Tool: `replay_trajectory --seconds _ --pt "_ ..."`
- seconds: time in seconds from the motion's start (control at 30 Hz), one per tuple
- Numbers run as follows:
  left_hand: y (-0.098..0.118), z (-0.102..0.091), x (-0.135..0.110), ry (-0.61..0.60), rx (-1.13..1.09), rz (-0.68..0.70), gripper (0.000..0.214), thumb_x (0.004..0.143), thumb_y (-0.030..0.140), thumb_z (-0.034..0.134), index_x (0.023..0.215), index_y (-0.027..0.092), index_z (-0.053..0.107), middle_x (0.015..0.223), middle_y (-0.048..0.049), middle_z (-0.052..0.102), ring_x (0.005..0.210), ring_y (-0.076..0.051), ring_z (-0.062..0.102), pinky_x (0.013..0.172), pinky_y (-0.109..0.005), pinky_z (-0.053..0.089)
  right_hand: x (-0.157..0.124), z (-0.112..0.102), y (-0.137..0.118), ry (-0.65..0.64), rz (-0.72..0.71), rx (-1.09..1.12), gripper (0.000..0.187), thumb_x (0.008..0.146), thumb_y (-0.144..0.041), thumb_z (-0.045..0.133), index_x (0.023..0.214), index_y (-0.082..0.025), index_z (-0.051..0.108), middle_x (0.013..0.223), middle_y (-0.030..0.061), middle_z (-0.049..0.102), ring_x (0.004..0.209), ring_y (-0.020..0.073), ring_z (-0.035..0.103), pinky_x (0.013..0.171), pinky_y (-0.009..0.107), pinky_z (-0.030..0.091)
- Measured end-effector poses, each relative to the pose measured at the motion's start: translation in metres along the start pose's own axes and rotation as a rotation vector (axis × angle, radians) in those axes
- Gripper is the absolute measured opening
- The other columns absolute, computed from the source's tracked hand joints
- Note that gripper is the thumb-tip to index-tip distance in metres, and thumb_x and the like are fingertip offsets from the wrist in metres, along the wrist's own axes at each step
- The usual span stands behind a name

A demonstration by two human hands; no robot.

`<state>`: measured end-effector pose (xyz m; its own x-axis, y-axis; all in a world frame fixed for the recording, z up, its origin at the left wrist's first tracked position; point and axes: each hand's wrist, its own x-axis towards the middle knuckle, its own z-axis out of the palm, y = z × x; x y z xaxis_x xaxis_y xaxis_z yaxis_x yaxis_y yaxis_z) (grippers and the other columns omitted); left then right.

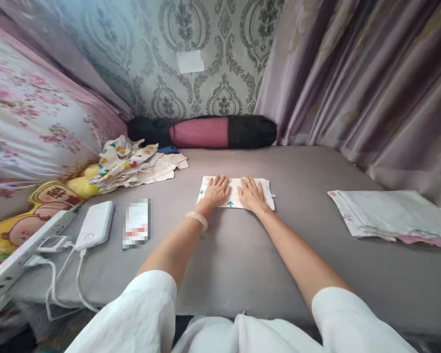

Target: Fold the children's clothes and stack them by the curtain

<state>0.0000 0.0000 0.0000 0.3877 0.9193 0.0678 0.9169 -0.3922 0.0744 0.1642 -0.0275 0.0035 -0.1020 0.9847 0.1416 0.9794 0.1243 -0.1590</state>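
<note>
Folded cloth rests on grey sheet, perhaps a bed, by curtain.

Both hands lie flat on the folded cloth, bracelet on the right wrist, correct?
No. The head view shows the bracelet on the left wrist. The left hand and right hand do lie flat on the folded cloth.

A power bank lies beside a power strip; crumpled cloths left, a folded stack right, a rolled mat behind.
</note>
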Motion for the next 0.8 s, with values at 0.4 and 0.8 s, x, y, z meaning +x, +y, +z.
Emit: replay_trajectory --seconds 0.4,0.8 --pt "-0.021 -0.024 0.02 -0.071 -0.016 0.004 0.04 0.091 0.012 0.041 0.125 0.025 0.057 0.132 -0.0072 0.063 0.122 -0.022 0.056 0.113 -0.046 0.022 0.012 -0.011 0.02 -0.006 -0.108 0.003 0.042 0.101 -0.026 0.034 0.136 -0.021 0.057 0.147 0.0104 0.052 0.133 0.0268 0.045 0.116 0.05 0.02" --pt "-0.026 -0.054 0.069 -0.361 -0.006 -0.153 0.035 0.089 0.022 0.051 0.122 0.021 0.062 0.136 -0.0153 0.059 0.124 -0.029 0.057 0.105 -0.05 0.037 0.062 -0.036 0.058 -0.286 -0.077 0.046 0.039 0.094 -0.018 0.051 0.132 -0.026 0.059 0.137 0.0084 0.06 0.128 0.0236 0.052 0.104 0.038 0.035"
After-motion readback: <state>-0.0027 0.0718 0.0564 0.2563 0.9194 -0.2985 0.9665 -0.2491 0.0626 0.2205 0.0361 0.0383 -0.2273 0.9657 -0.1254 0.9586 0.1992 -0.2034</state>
